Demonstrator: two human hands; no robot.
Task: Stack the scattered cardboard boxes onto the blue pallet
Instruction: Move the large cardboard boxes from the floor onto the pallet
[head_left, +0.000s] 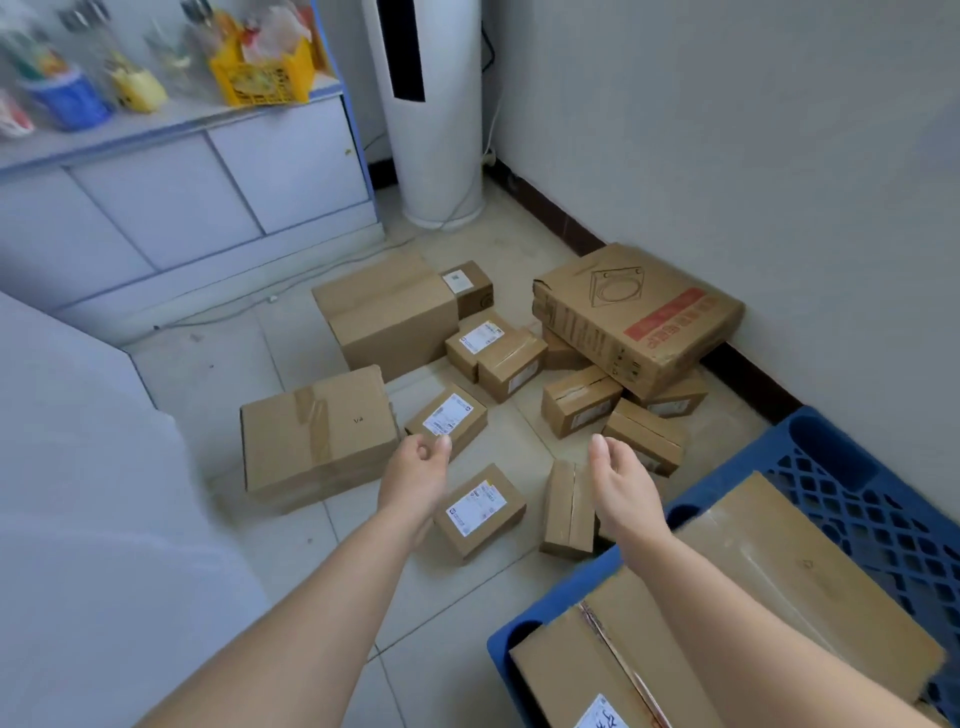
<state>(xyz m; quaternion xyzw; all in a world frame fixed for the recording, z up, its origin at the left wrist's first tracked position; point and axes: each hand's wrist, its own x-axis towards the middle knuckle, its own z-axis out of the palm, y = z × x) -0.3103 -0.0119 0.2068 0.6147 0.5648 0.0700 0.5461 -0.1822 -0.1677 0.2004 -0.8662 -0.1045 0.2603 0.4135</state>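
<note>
Several cardboard boxes lie scattered on the tiled floor. A medium box (317, 436) is at the left, a larger one (387, 312) behind it, and a big flat printed box (639, 317) leans near the wall. Small labelled boxes (447, 415) (478, 509) lie between my hands. The blue pallet (852, 499) is at the lower right with two large boxes (753, 587) on it. My left hand (415, 478) hovers over the small boxes, fingers loosely curled and holding nothing. My right hand (623, 488) is stretched out, open and empty, above a narrow box (569, 509).
A white cabinet (208, 197) with bottles and a yellow basket (262, 78) stands at the back left. A white standing air conditioner (436, 130) fills the corner. A white surface (88, 493) borders the left. The wall (779, 156) runs along the right.
</note>
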